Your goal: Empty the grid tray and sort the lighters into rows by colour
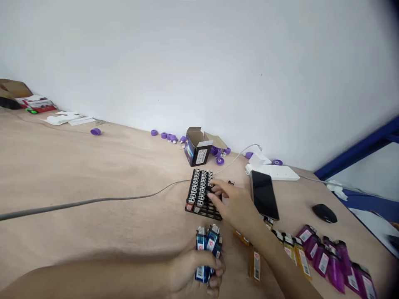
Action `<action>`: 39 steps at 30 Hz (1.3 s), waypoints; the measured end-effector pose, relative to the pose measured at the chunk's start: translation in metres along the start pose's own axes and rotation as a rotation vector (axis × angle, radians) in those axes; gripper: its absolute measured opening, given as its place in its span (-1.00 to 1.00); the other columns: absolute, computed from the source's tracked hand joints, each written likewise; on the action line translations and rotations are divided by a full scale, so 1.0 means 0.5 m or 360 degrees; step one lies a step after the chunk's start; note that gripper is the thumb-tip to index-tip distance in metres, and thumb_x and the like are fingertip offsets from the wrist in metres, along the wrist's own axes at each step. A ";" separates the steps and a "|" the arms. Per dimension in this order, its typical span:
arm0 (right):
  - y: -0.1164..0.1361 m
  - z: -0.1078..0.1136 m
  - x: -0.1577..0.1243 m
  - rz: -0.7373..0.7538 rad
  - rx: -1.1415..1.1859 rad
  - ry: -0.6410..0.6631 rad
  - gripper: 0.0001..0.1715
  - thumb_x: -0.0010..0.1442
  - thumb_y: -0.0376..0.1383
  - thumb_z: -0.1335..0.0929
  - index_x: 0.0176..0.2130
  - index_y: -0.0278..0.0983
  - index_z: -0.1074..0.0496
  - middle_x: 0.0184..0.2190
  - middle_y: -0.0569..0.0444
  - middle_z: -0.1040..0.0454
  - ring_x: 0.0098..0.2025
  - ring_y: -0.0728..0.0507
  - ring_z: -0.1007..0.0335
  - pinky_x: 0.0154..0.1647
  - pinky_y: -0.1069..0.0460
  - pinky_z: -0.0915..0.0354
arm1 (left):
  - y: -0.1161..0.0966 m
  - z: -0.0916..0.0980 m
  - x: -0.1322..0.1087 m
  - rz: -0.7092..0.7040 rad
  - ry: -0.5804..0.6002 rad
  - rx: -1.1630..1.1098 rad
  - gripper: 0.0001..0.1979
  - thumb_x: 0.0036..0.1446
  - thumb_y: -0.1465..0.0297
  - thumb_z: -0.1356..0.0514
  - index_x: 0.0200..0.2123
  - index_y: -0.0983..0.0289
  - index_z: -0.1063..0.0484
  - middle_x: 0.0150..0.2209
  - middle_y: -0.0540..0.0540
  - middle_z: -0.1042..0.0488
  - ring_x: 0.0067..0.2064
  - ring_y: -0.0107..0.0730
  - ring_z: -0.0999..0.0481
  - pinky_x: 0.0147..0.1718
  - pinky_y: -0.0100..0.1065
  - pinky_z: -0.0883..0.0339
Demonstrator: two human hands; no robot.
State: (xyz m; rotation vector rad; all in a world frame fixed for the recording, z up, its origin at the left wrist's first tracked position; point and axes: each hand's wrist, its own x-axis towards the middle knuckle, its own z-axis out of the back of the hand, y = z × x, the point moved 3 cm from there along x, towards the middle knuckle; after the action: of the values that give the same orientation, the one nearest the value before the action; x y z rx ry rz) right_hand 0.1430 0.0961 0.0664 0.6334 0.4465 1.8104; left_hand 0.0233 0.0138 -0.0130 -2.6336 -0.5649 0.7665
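Observation:
Several blue lighters (201, 245) are bunched in my left hand (195, 265), their metal tops pointing away from me. My right hand (233, 203) reaches over a black tray (205, 211), thumb and forefinger bent close together at its right-hand row. What lies between those fingertips is too dark and covered to make out. Rows of upright lighters (201, 187) with silver tops fill the tray's left and middle, and bare slots show at its near right. Yellow lighters (301, 259) lie beneath and beside my right forearm, some partly hidden by it.
Purple lighters (335, 270) lie at the near right. A phone (264, 195), a white power strip (280, 172) and a black mouse (324, 213) are on the right. An open box (199, 149) stands behind the tray among purple caps. A grey cable (109, 199) crosses the table (93, 232).

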 end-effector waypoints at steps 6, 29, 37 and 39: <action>-0.032 -0.027 0.045 0.0031 -0.0452 0.0070 -0.61 0.21 -0.37 -0.35 0.05 -0.23 -0.36 -0.11 -0.08 -0.53 -0.08 -0.27 -0.45 -0.16 -0.07 -0.29 | 0.012 0.012 0.015 -0.0054 -0.0013 0.0100 -0.61 -0.37 0.47 -0.24 -0.33 0.27 -0.29 -0.58 -0.05 -0.38 -0.59 -0.52 -0.25 -0.50 -0.37 0.07; -0.016 0.132 -0.030 -0.0123 0.0529 0.0137 -0.74 0.23 -0.14 -0.36 -0.10 -0.16 -0.36 -0.23 0.03 -0.51 -0.26 -0.15 -0.47 -0.24 -0.03 -0.39 | 0.014 0.022 0.012 -0.0074 0.0124 -0.0054 -0.47 -0.25 0.32 -0.51 -0.23 0.26 -0.34 -0.45 -0.02 -0.43 -0.46 -0.46 -0.35 -0.41 -0.36 -0.12; -0.041 0.035 -0.160 -0.0443 0.0867 0.0297 -0.67 0.21 -0.06 -0.36 -0.13 -0.22 -0.45 -0.25 0.00 -0.54 -0.19 -0.21 -0.50 -0.19 -0.06 -0.42 | 0.012 0.013 0.009 -0.0128 0.0079 0.0206 -0.40 -0.23 0.05 -0.51 -0.29 0.37 -0.44 -0.43 0.07 -0.46 -0.42 -0.41 -0.43 -0.37 -0.33 -0.26; -0.045 0.014 -0.173 -0.0488 0.0991 0.0255 -0.64 0.20 -0.04 -0.37 -0.13 -0.23 -0.44 -0.22 -0.01 -0.55 -0.15 -0.22 -0.50 -0.16 -0.07 -0.43 | 0.012 0.005 0.008 -0.0145 0.0122 0.0365 -0.44 -0.18 0.07 -0.50 -0.28 0.37 -0.45 -0.40 0.10 -0.49 -0.39 -0.36 -0.47 -0.36 -0.31 -0.30</action>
State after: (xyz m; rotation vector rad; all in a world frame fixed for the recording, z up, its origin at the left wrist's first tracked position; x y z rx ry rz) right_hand 0.1851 0.0212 0.0412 0.7885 1.1758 1.4238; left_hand 0.0265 0.0109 -0.0194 -2.3984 -0.5378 0.6579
